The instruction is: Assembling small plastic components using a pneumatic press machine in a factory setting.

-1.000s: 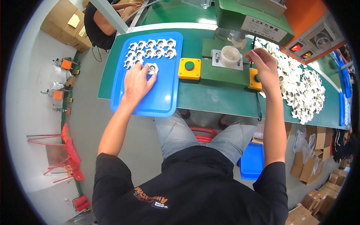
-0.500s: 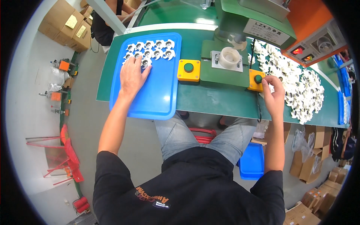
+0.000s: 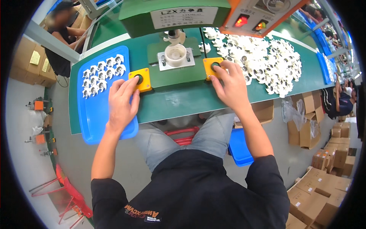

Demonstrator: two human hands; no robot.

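My left hand (image 3: 122, 103) holds nothing, its fingers stretched to the green button on the left yellow button box (image 3: 145, 80). On the right yellow button box (image 3: 208, 72), the fingertips of my open right hand (image 3: 233, 84) are at the other green button, thumb apart. Between the boxes stands a green press (image 3: 133, 17). Its white round cup-shaped fixture (image 3: 175, 57) sits on a metal plate (image 3: 164, 67). Right above the cup, a white finned impeller (image 3: 179, 37) is at the press's ram. Rows of white impellers with dark centres (image 3: 101, 75) lie in the blue tray (image 3: 88, 122) at left.
A large heap of white impellers (image 3: 263, 61) covers the bench's right side. An orange control box (image 3: 249, 15) with lit switches overhangs the back. Another person (image 3: 63, 34) is at far left. Cardboard boxes (image 3: 316, 183) and a blue bin (image 3: 240, 147) stand on the floor.
My left hand has left the impellers in the tray and come to the left button. My right hand stays at its button. The whole view has shifted, the bench now appearing further left.
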